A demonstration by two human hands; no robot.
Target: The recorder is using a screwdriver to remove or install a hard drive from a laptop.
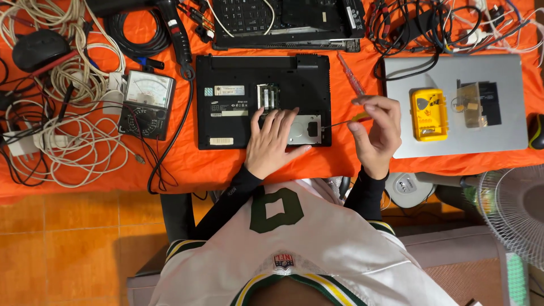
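Observation:
A black laptop (238,122) lies upside down on the orange cloth, with an open memory bay and an exposed silver hard-drive bay (303,130). My left hand (273,141) rests flat on the laptop's base beside that bay, fingers spread. My right hand (374,130) grips a small screwdriver (354,118) with a red and yellow handle. Its thin shaft points left to the right edge of the drive bay.
An analog multimeter (147,105) and tangled white cables (68,130) lie at left. A second black laptop (286,22) sits behind. At right, a silver laptop (510,136) carries a yellow tool case (429,114) and a clear box (473,105). A fan (513,212) stands lower right.

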